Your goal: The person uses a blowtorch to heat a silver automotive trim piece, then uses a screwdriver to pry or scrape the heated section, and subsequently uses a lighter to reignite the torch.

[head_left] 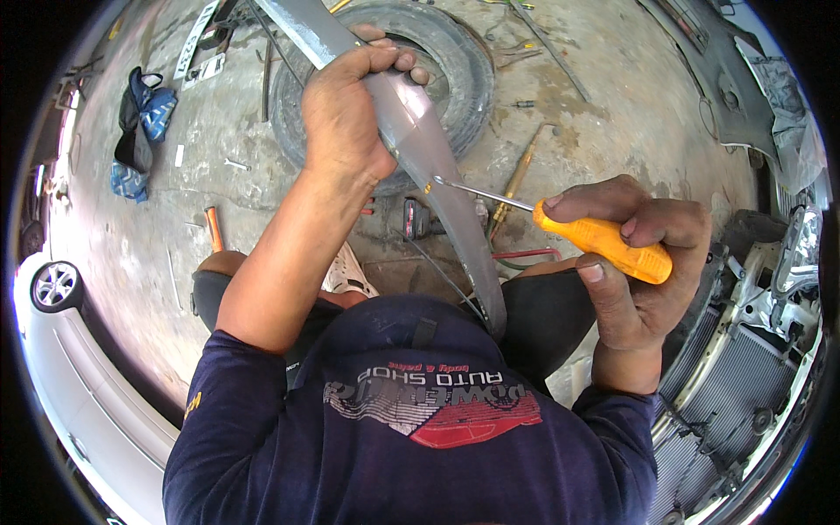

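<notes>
My left hand is closed round a long, curved grey panel strip, likely a vehicle trim piece. The strip runs from the top of the view down to my lap, above a tire lying on the floor. In my right hand is a screwdriver with an orange-yellow handle, gripped between thumb and fingers. Its metal shaft points left, and the tip is at the strip's right edge, close to a small yellowish spot. Whether the tip touches the strip, I cannot tell.
A cordless power tool lies beneath the strip. An orange-handled tool, a small wrench and a blue-black cloth item are on the floor at left. A silver car stands far left; a radiator and car parts line the right.
</notes>
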`<state>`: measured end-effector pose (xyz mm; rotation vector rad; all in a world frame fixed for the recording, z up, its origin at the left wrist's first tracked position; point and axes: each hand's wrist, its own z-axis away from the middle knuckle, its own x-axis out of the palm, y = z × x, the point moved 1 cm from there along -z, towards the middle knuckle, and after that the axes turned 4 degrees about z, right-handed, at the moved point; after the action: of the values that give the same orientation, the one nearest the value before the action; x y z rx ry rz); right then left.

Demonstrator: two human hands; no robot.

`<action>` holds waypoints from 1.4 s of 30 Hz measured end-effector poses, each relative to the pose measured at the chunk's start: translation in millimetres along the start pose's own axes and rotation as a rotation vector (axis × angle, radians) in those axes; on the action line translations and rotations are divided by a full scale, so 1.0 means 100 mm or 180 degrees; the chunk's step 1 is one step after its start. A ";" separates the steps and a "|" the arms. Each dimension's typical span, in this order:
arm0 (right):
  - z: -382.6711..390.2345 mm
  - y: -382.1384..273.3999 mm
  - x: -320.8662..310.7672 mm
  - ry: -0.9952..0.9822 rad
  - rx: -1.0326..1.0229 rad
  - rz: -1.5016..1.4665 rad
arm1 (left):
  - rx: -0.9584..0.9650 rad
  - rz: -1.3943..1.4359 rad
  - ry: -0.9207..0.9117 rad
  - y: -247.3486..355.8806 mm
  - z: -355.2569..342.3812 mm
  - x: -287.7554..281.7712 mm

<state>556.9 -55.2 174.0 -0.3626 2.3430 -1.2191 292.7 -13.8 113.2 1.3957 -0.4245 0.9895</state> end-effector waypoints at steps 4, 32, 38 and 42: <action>0.01 0.03 0.01 -0.0053 -0.0051 0.0093 | -0.0018 -0.0043 -0.0033 0.00 0.01 0.01; 0.01 0.05 0.05 -0.0031 0.0146 -0.0373 | 0.0034 -0.0092 -0.0061 -0.05 -0.02 -0.02; -0.01 0.04 0.03 -0.0087 0.0121 -0.0250 | 0.0013 -0.0121 -0.0073 -0.03 0.00 -0.01; -0.01 0.03 0.05 -0.0051 0.0116 -0.0308 | 0.0029 -0.0107 -0.0064 -0.03 0.00 -0.01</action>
<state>551.7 -54.9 170.1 -0.4764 2.3102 -1.2969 295.0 -13.9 110.7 1.4178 -0.4107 0.9519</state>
